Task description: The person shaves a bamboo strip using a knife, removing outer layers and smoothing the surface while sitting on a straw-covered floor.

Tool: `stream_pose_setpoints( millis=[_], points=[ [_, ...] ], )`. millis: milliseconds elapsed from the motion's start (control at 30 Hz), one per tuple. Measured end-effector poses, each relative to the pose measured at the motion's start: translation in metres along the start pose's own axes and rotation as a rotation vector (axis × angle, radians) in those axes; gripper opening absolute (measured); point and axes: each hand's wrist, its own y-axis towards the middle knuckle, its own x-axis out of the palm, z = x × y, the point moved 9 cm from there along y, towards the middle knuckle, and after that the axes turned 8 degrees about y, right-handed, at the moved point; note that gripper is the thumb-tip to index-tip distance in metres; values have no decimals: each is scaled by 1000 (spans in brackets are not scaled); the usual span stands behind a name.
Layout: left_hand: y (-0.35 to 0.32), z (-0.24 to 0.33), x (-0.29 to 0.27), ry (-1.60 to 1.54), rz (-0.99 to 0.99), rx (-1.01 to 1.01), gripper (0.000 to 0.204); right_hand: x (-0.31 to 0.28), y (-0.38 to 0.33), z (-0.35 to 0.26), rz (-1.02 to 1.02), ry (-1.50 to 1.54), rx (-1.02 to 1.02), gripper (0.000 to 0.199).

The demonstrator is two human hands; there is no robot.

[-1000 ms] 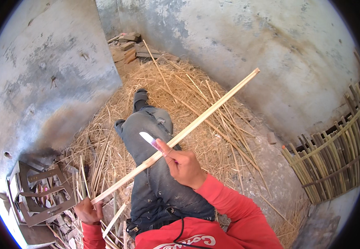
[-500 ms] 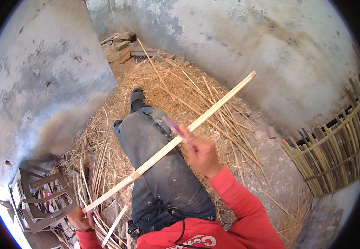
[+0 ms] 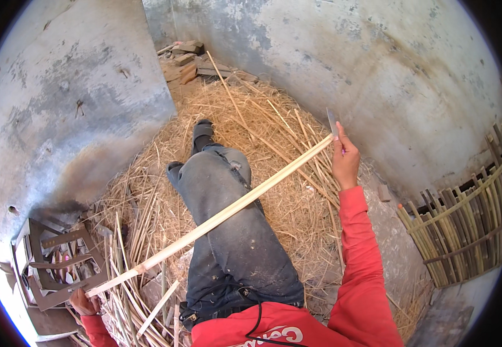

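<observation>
A long, pale split-bamboo strip [image 3: 228, 213] runs slantwise across my lap, from the lower left to the upper right. My left hand [image 3: 84, 302] is closed around its lower end, with the fingers partly hidden. Out at the strip's far end, my right hand [image 3: 345, 159] grips a knife whose thin grey blade [image 3: 332, 120] points up and away from me. The knife's handle is mostly covered by the fingers. The blade's lower part is right by the strip's tip; whether they touch I cannot tell.
Straw-like shavings [image 3: 285, 208] and loose strips cover the ground around my outstretched legs [image 3: 222, 191]. A dark frame-like object [image 3: 66, 260] stands near my left hand. On the right, a basket of upright slats [image 3: 465, 225] leans by the wall. Bricks [image 3: 188, 58] lie in the far corner.
My right hand with the knife has moved from mid-strip out to the strip's far end, straightening the arm. My left hand and the strip have shifted toward the lower left.
</observation>
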Motion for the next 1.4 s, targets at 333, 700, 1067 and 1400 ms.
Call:
stream_pose_setpoints(
  millis=[333,700,1067,1400],
  points=[
    [19,25,6,-60,6,25,65,53,-52,-55,-188,251,160,40],
    [15,64,-13,-139,16,13,67,85,-85,-138,-282,426,83,38],
    [102,224,-39,-334,-57,-7,61,98,-114,-225,-485,377,-115,45],
    [122,245,-48,-367,-155,-7,57,85,-110,-210,-407,393,-32,54]
  ],
)
